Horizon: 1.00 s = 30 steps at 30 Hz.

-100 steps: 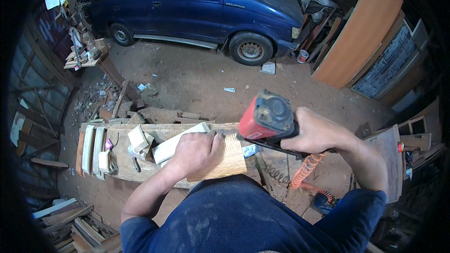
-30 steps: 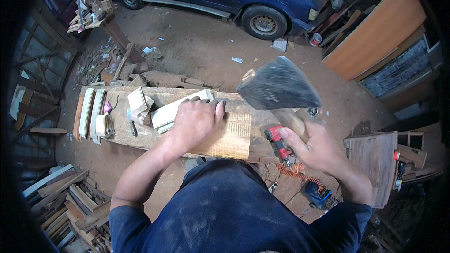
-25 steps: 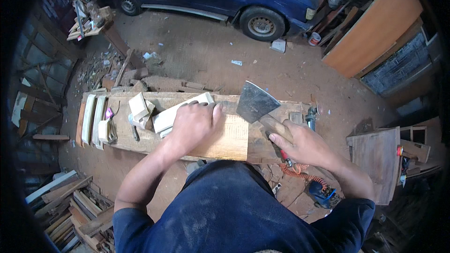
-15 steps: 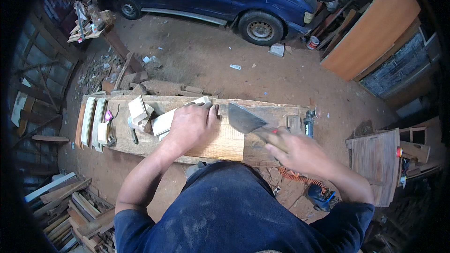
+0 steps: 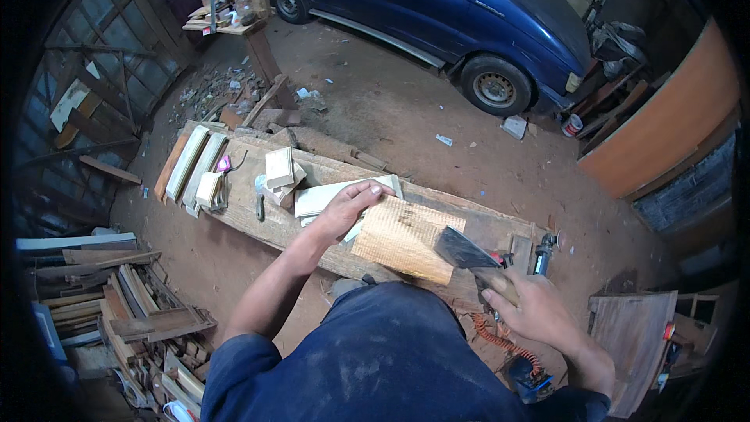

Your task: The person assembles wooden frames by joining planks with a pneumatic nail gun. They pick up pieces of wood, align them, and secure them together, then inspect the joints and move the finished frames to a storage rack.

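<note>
My left hand [image 5: 353, 207] grips the far left corner of a tan sheet [image 5: 402, 238] with a ridged surface, thumb on top. The sheet is tilted and partly raised off the wooden bench [image 5: 254, 224]. In my right hand [image 5: 525, 305] is a broad-bladed scraper [image 5: 465, 250]; my fingers wrap its wooden handle. Its dark grey blade lies over the sheet's right edge; whether they touch I cannot tell. Pale flat boards [image 5: 328, 196] lie beside and partly behind my left hand.
Small pale blocks [image 5: 279, 168], a pink-and-black tape measure [image 5: 224, 163] and long strips [image 5: 187, 162] lie on the bench's left. A power tool [image 5: 543, 254] sits at its right end. An orange coiled hose [image 5: 500, 340] hangs nearby. Scrap wood [image 5: 144, 305] is piled at left; a blue van [image 5: 437, 12] stands beyond.
My left hand has shifted from lying over the sheet to gripping its corner, and the sheet has turned and tilted up. The scraper has moved right and nearer me. The whole view has rotated.
</note>
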### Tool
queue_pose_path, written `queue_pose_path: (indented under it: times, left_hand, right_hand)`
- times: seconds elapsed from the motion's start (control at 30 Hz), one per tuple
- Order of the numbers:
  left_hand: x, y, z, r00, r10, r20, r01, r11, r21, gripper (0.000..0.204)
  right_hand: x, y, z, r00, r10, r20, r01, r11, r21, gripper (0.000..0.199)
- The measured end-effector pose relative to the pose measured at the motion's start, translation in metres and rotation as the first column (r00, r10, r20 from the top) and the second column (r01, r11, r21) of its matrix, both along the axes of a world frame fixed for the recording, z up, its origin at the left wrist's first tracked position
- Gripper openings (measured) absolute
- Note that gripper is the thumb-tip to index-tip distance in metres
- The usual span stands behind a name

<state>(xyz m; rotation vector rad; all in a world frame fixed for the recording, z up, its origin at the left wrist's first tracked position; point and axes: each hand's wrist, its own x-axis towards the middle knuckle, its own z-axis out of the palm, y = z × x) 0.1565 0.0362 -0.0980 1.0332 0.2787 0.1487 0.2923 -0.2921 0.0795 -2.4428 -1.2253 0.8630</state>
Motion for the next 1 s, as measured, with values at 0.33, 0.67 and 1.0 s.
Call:
queue_pose_path:
  times: [0.33,0.67,1.0]
  left_hand:
    - [0.009,-0.001,-0.028,0.998,0.043,0.044,-0.04,0.996,-0.076,0.042]
    - [0.025,0.003,-0.114,0.997,0.055,0.046,-0.06,0.993,0.1,0.065]
    - [0.033,-0.075,0.102,0.904,-0.409,-0.122,-0.029,-0.344,0.939,0.097]
  right_hand:
    - [0.001,-0.012,-0.039,1.0,0.021,-0.01,-0.019,0.986,0.168,0.045]
    - [0.027,-0.038,-0.239,0.794,-0.608,-0.017,0.594,0.769,0.237,0.043]
    - [0.028,-0.095,-0.509,0.724,-0.583,0.368,0.609,0.791,0.056,0.051]
